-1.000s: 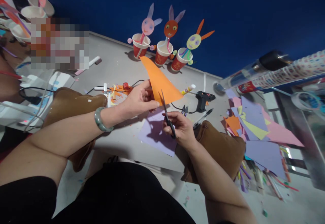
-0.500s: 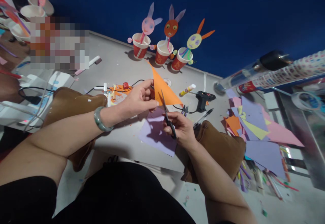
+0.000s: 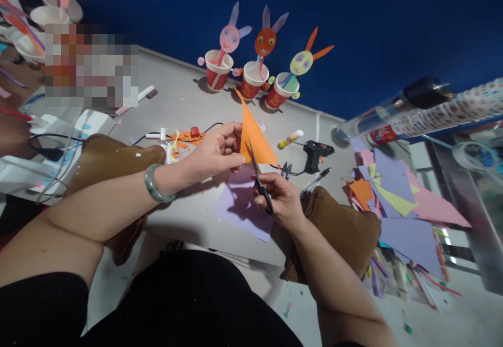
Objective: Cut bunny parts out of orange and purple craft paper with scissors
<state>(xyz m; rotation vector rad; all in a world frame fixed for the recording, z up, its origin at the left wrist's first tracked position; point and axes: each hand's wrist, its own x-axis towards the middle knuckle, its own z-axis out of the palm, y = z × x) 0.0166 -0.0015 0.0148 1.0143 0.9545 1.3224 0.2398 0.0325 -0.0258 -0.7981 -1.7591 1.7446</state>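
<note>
My left hand pinches the lower left edge of a sheet of orange paper, which is raised above the table and curls toward a point at its top. In my right hand is a pair of black-handled scissors, its blades pointing up and lying against the lower part of the orange sheet. Whether the blades are parted cannot be made out. Below the hands a sheet of purple paper lies flat on the table, partly in shadow.
Several red paper cups with rabbit figures, one a yellow-faced rabbit, stand along the blue wall. A black glue gun and a glue stick lie to the right. Brown cushions flank me. Coloured paper is piled at far right.
The orange sheet has turned and curled a little, its right corner drawn slightly left. Both hands keep nearly the same place and grip.
</note>
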